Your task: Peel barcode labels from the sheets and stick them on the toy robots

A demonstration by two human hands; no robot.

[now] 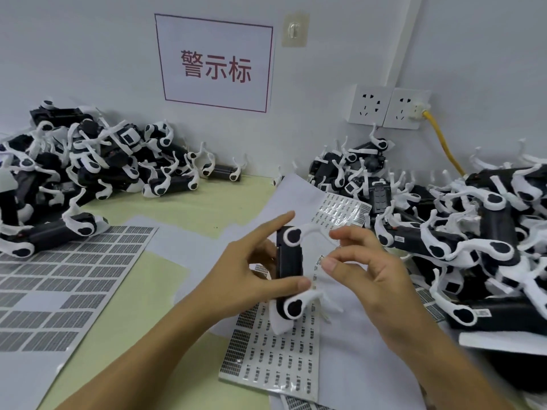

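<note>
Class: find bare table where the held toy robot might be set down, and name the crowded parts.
Bare green table between the left pile and the white sheets; another strip beside the grey label sheet. Crowded: the right pile.

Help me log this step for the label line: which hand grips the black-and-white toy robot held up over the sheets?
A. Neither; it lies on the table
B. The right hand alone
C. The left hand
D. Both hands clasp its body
C: the left hand grips the toy robot with thumb across its black body, while the right hand pinches a small label beside it.
</note>
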